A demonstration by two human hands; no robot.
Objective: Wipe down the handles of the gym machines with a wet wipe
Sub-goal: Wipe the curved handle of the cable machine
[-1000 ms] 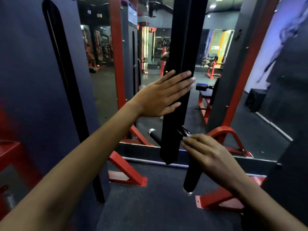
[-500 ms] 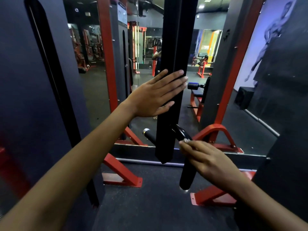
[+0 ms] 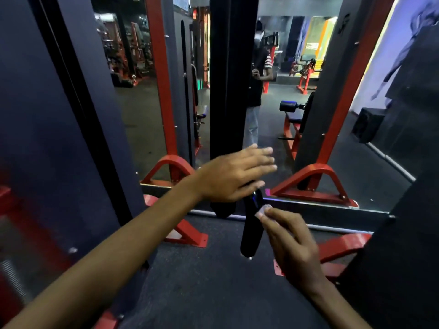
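Two bare hands meet at a black machine handle hanging before a mirror: the left hand, fingers straight, rests flat across its top, while the right hand pinches a small pale wet wipe against the handle's side.

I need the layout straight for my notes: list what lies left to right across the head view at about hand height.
Dark machine panel → left hand with fingers straight → black handle → right hand, pinching a wet wipe at the handle → red base frame.
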